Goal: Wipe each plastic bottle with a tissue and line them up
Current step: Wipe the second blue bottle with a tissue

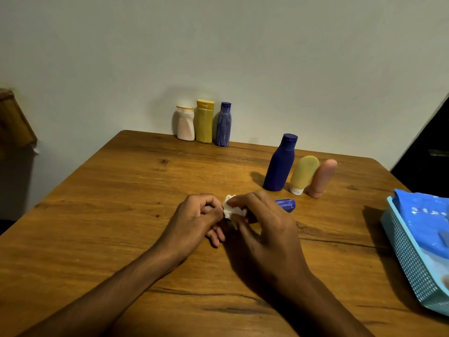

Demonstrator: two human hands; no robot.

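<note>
A small blue striped bottle [286, 205] lies sideways between my hands at the table's middle, mostly hidden by them. My right hand [262, 227] covers it and presses a crumpled white tissue [230, 209] against it. My left hand [199, 218] grips the bottle's hidden left end. Against the far wall three bottles stand in a row: a white one [185, 123], a yellow one [204, 121] and a blue striped one [224, 124]. To the right stand a dark blue bottle [280, 164], a yellow tube [303, 175] and a pink tube [322, 178].
A light blue perforated basket [410, 259] holding a blue plastic pack [427, 217] sits at the table's right edge. The wooden table [121, 215] meets a pale wall at the back. A wooden object [14, 117] stands far left.
</note>
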